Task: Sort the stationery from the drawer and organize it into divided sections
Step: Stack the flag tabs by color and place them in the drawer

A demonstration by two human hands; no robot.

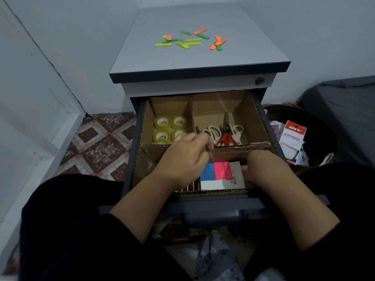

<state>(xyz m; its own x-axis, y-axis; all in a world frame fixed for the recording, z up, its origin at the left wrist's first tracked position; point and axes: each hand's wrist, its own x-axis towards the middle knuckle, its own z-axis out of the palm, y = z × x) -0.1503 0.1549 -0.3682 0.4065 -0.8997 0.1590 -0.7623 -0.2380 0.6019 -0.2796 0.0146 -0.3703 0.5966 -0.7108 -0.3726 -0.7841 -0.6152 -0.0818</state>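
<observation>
The open drawer (pixel 215 201) holds a cardboard divider (pixel 239 147) with several sections. Several clear tape rolls (pixel 162 123) fill the back left section. Several scissors (pixel 226 131), one with red handles, lie in the back right section. A card of blue and pink sticky flags (pixel 218 172) lies in the front right section. My left hand (pixel 185 157) hovers over the front left section with its fingers curled; something thin and dark shows at the fingertips. My right hand (pixel 265 169) reaches down into the front right section, fingertips hidden beside the card.
Green, yellow and orange sticky strips (pixel 191 40) lie scattered on the cabinet top (pixel 203 57). A dark bin (pixel 300 138) with stationery packaging stands to the right. Tiled floor lies to the left, walls close behind. Gold items (pixel 187 188) peek out under my left wrist.
</observation>
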